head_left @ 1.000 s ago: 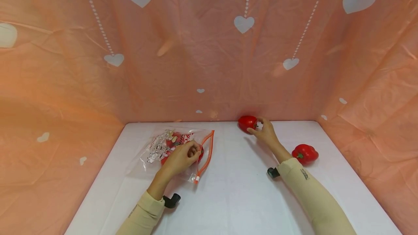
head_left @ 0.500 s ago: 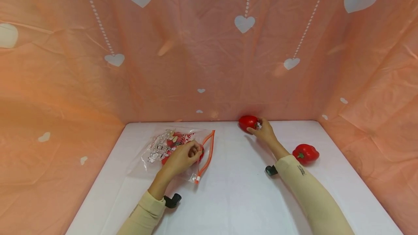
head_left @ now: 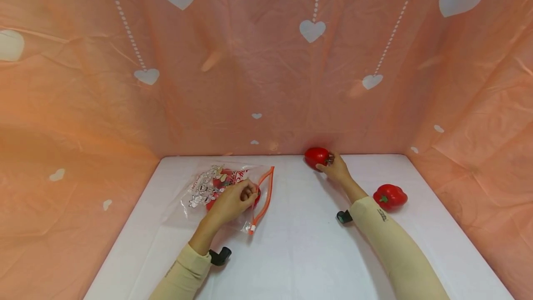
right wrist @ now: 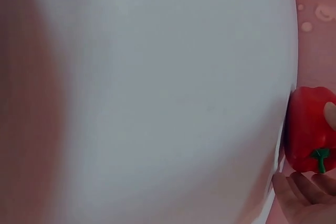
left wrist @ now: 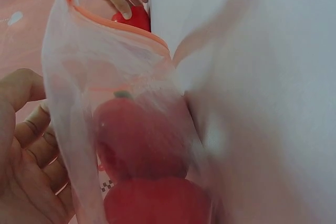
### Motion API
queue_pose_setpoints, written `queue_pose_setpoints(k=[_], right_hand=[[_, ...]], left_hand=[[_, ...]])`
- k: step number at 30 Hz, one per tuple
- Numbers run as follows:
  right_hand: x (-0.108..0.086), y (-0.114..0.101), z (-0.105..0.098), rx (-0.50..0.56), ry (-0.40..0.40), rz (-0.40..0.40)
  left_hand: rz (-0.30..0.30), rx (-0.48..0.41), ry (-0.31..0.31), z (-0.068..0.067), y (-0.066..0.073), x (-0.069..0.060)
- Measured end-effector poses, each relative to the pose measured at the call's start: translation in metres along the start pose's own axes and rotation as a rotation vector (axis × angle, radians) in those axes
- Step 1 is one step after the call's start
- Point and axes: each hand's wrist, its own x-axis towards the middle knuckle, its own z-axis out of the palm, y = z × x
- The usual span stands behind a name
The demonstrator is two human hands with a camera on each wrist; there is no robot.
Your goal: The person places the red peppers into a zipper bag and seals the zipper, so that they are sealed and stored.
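At the left of the head view lies a clear zip bag [head_left: 197, 191] with printed figures and an orange zip edge. Red bell peppers [left wrist: 139, 140] show through its film in the left wrist view. My left hand [head_left: 231, 202] pinches the bag's film near the mouth, which gapes a little. At the table's far edge, my right hand [head_left: 338, 172] grips a red bell pepper [head_left: 315, 158] by its stem end. The right wrist view shows the thumb on this pepper's side, with the other fingers below its green stem. Another red bell pepper [head_left: 391, 196] lies near the right forearm.
A white cloth covers the table [head_left: 291, 244]. Peach curtains [head_left: 266, 82] with white hearts stand behind it and at both sides. Black wrist mounts [head_left: 220, 256] stick out from both cuffs.
My right forearm has shifted slightly to the left, and the hand has turned a little around the pepper at the far edge. The left hand and the bag hold still.
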Motion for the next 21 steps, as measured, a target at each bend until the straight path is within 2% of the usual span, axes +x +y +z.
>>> queue_pose_setpoints(k=[11,21], right_hand=[[-0.005,-0.001,0.001,0.003,-0.002,0.023],[-0.014,-0.002,0.001,-0.028,-0.013,-0.022]], left_hand=[[0.011,0.002,-0.001,0.000,-0.001,0.000],[0.019,-0.002,-0.003,0.000,-0.002,0.000]])
